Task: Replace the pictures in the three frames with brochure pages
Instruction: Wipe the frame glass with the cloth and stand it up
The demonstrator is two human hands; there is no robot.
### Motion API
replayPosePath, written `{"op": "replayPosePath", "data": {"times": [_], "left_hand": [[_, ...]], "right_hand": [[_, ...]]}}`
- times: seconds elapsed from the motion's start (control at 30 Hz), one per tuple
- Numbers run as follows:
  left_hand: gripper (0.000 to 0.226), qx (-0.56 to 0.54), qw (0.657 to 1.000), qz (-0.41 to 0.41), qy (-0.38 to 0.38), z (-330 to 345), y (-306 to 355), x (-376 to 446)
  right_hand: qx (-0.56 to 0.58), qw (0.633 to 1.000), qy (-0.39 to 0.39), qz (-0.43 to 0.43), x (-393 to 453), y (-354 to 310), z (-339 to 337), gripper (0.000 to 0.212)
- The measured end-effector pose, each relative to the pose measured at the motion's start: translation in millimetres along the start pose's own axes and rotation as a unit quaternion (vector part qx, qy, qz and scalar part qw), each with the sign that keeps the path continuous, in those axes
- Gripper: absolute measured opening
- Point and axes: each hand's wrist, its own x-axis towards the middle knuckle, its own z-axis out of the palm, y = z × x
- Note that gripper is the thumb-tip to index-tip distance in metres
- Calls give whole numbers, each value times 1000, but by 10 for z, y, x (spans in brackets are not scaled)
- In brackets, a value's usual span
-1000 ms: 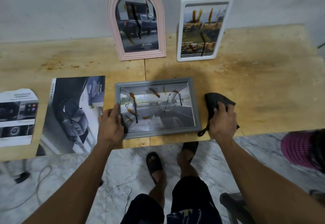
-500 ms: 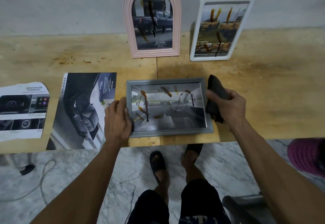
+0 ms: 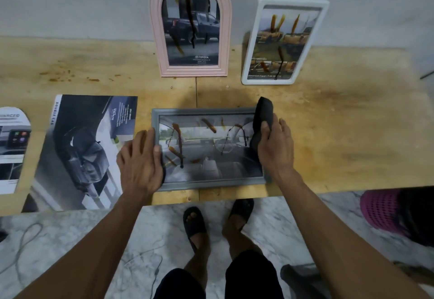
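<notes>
The left hand (image 3: 141, 160) pressed the grey frame (image 3: 206, 182) flat on the surface (image 3: 340, 134), fingers straight; the right hand (image 3: 276, 148) gripped a dark cloth (image 3: 263, 115).

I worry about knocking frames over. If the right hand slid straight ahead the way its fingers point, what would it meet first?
Probably the white frame leaning on the wall; the right hand, holding the dark cloth, has only bare table before that, though depth is unclear.

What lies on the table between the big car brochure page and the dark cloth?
The grey frame lies flat there, in the head view. The left hand rests on its left edge; the right hand grips the dark cloth over its right end.
</notes>
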Motion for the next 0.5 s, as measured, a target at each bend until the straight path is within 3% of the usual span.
{"op": "replayPosePath", "data": {"times": [0.17,0.4,0.5], "left_hand": [[57,6,1000,2,-3,29,-16,-3],[54,0,1000,-13,0,71,-19,-20],[54,1,1000,-9,-1,88,-30,-18]], "right_hand": [[-53,993,14,-109,19,-119,234,50],[-101,978,-39,-178,82,15,471,57],[-102,979,-48,-170,102,-10,528,50]]}}
